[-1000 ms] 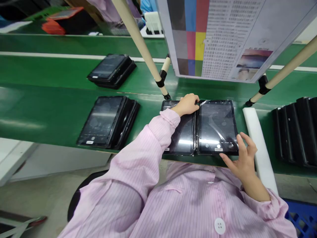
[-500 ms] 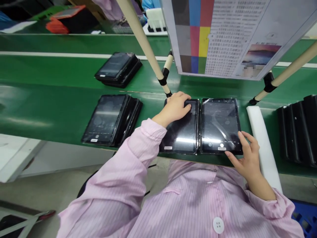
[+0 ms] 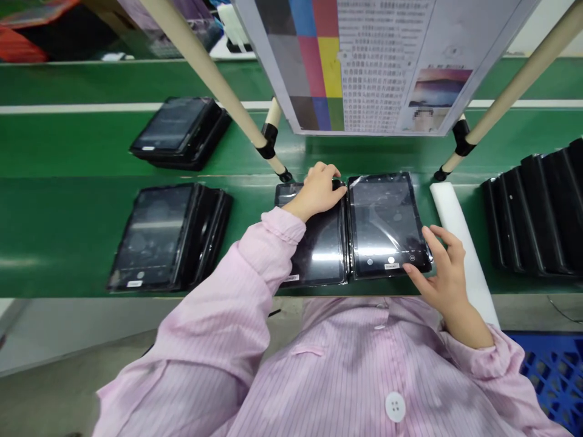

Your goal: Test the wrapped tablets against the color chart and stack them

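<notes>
Two dark tablets in clear film lie side by side at the table's front edge. Over the upper part of the left tablet [image 3: 321, 249] rests my left hand [image 3: 320, 191], its thumb stretched toward the gap between the two and its other fingers bent near the top edge. The right tablet [image 3: 385, 218] has a lit screen with round camera icons along the bottom and a small white label. At its lower right corner is my right hand [image 3: 441, 267], thumb at the bottom edge and forefinger at the side, spread apart. Neither hand grips a tablet.
Stacked tablets lie at the left, one front stack [image 3: 155, 237] and one behind [image 3: 175, 124]. A white foam strip [image 3: 462, 243] runs beside my right hand. Several dark tablets [image 3: 537, 212] lean at the right. A printed chart board [image 3: 368, 73] hangs overhead on beige poles [image 3: 204, 73].
The view has swung, so the surroundings sit differently in the picture. On the left tablet my left hand's thumb has shifted toward the right edge. My right hand keeps its place at the corner.
</notes>
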The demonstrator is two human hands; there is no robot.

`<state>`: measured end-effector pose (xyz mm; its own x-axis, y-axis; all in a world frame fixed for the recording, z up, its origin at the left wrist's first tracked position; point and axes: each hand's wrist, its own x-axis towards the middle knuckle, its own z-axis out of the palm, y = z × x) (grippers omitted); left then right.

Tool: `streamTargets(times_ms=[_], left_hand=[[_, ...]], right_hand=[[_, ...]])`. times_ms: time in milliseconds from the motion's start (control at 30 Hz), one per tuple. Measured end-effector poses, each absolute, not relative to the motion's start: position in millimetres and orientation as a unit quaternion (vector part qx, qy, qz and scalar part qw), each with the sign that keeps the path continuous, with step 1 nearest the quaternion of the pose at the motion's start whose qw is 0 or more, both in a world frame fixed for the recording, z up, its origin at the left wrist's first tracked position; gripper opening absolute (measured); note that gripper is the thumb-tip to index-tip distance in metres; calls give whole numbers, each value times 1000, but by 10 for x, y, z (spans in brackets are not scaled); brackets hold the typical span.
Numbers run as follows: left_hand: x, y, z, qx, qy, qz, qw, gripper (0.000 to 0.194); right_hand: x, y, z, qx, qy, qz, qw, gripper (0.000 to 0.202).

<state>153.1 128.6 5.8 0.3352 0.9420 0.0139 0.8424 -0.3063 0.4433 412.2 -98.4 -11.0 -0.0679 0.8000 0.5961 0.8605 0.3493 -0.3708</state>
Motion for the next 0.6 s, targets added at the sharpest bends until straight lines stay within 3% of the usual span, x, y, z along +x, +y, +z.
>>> streamTargets(times_ms=[67,200,433,600], left_hand=[[1343,1111,91,813,525,179,173,42],[801,483,129,867,425,225,132,34],[75,-594,17,884,433,130,116,39],[42,-511,-98,874,446,122,148,36]], right_hand=[[4169,-947,-107,-569,-737,-30,364,64],[4311,-901,-83,-563,-748,-6,352,35],[4586,-911,-121,-585,-718,19,377,37],[4551,-843,-92,-578,-734,20,356,35]])
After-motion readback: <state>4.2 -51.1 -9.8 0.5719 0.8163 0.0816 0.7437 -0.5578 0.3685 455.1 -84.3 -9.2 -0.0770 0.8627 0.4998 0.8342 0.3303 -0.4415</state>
